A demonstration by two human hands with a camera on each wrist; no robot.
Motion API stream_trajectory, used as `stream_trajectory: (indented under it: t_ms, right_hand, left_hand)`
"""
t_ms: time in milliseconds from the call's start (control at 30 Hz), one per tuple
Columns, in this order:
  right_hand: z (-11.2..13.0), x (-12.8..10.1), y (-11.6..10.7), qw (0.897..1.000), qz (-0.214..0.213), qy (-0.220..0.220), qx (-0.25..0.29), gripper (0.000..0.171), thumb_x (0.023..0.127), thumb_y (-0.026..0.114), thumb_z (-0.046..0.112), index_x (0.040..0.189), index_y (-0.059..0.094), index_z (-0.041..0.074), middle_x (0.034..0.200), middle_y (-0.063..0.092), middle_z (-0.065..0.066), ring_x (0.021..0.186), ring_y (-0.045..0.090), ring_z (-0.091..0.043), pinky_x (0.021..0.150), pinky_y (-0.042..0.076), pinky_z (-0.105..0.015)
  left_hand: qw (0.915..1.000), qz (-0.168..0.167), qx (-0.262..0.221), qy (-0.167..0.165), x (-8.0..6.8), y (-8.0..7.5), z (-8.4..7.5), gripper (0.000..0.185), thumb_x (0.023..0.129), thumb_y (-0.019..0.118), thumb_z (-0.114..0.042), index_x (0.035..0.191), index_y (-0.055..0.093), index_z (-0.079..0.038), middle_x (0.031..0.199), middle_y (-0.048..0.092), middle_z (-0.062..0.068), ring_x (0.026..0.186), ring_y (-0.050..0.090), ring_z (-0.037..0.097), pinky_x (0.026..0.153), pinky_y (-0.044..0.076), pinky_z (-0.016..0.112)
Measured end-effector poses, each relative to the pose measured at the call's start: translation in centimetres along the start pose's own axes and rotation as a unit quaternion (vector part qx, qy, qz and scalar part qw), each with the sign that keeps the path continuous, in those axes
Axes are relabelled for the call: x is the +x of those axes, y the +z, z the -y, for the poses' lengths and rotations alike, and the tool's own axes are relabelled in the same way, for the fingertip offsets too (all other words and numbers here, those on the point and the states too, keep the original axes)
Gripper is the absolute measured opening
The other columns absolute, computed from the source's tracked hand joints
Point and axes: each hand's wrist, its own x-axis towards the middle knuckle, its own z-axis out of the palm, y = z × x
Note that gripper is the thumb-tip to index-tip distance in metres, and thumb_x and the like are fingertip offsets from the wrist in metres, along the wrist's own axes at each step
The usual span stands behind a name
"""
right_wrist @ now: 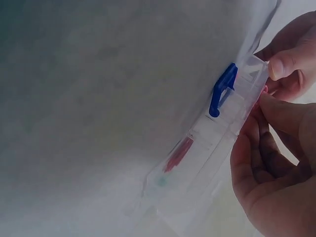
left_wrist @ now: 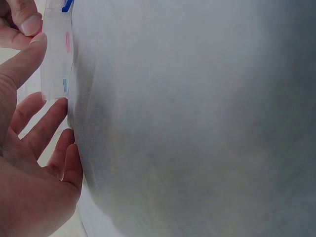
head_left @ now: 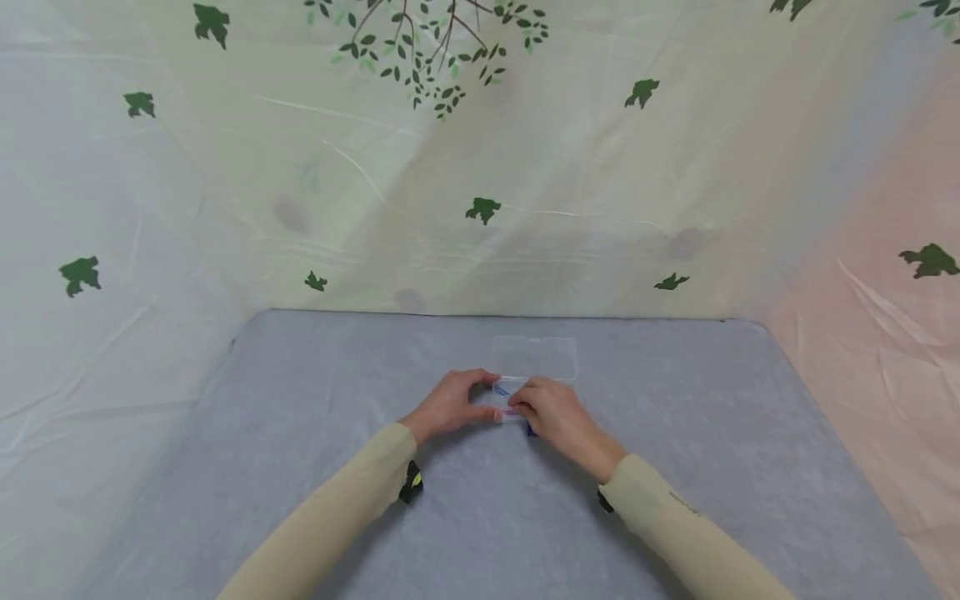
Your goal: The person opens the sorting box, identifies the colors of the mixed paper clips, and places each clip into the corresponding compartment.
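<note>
A clear plastic box (right_wrist: 210, 148) lies on the grey cloth with its transparent lid (head_left: 534, 358) swung back. My left hand (head_left: 450, 404) holds the box's left end between thumb and fingers. At the open top, my right hand (head_left: 557, 417) pinches a small pink piece (right_wrist: 265, 90), mostly hidden by the fingertips; its kind cannot be told. A blue latch (right_wrist: 223, 91) sticks out from the box's front. Through the clear walls show a reddish piece (right_wrist: 178, 154) and, near the left end, a thin blue piece (head_left: 502, 390).
Grey cloth (head_left: 337, 358) covers the table under both hands. A pale sheet with leaf prints (head_left: 480, 150) hangs along the back edge, and more sheeting (head_left: 870, 333) closes off the sides. Dark wrist cameras (head_left: 411, 483) sit under the sleeves.
</note>
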Motion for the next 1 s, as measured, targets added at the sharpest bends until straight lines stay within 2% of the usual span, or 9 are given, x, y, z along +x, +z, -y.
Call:
stream_trajectory:
  t_ms: [233,433,633,833,933,1000]
  right_hand:
    - [0.2,-0.1,-0.3,1.000,0.009,0.016,0.008,0.011,0.091,0.077,0.001,0.100,0.080,0.006,0.093,0.072,-0.004,0.087,0.070,-0.021,0.080,0.059,-0.039]
    - [0.2,-1.3,-2.1,0.997,0.011,0.069,0.016,0.020,0.096,0.075,0.013,0.114,0.077,0.006,0.106,0.074,-0.005,0.094,0.069,-0.020,0.080,0.059,-0.041]
    - [-0.8,-3.3,-4.2,0.994,-0.016,0.103,0.021,0.032,0.099,0.072,0.024,0.126,0.072,0.006,0.124,0.071,-0.010,0.116,0.066,-0.030,0.096,0.055,-0.052]
    - [-2.2,-5.0,-5.9,0.993,-0.034,0.109,0.019,0.041,0.103,0.067,0.029,0.135,0.066,0.003,0.138,0.064,-0.017,0.130,0.058,-0.038,0.106,0.047,-0.059]
    - [-3.1,-5.7,-6.6,0.994,-0.034,0.108,0.002,0.046,0.105,0.063,0.030,0.142,0.061,0.001,0.147,0.057,-0.020,0.137,0.051,-0.042,0.110,0.041,-0.062]
    - [-3.8,-6.1,-7.1,0.993,-0.033,0.111,-0.017,0.051,0.106,0.061,0.032,0.146,0.057,0.000,0.151,0.052,-0.021,0.141,0.046,-0.043,0.112,0.037,-0.064]
  left_hand:
    - [1.0000,0.003,-0.005,-0.001,0.0,0.0,0.0,0.057,0.087,0.086,-0.024,0.135,0.066,-0.003,0.133,0.068,0.011,0.127,0.061,0.028,0.110,0.046,0.042]
    - [1.0000,0.002,0.002,-0.009,-0.2,0.1,-0.1,0.060,0.086,0.087,-0.024,0.138,0.065,-0.004,0.136,0.067,0.013,0.131,0.059,0.030,0.113,0.044,0.044]
    - [0.9995,0.005,-0.001,-0.031,-0.5,-0.2,-0.3,0.066,0.085,0.086,-0.024,0.144,0.061,-0.006,0.140,0.065,0.012,0.136,0.055,0.031,0.117,0.040,0.045]
    - [0.9992,-0.016,0.008,-0.037,-1.5,-0.7,-0.5,0.070,0.088,0.083,-0.031,0.149,0.056,-0.007,0.143,0.062,0.014,0.136,0.054,0.033,0.117,0.040,0.048]
    - [0.9983,-0.028,0.038,-0.033,-2.3,-1.2,-0.7,0.073,0.091,0.079,-0.038,0.152,0.052,-0.008,0.149,0.056,0.014,0.141,0.049,0.034,0.118,0.037,0.050]
    - [0.9966,-0.038,0.066,-0.028,-3.0,-1.8,-1.0,0.076,0.093,0.076,-0.043,0.154,0.049,-0.009,0.157,0.048,0.014,0.148,0.039,0.036,0.121,0.032,0.054]
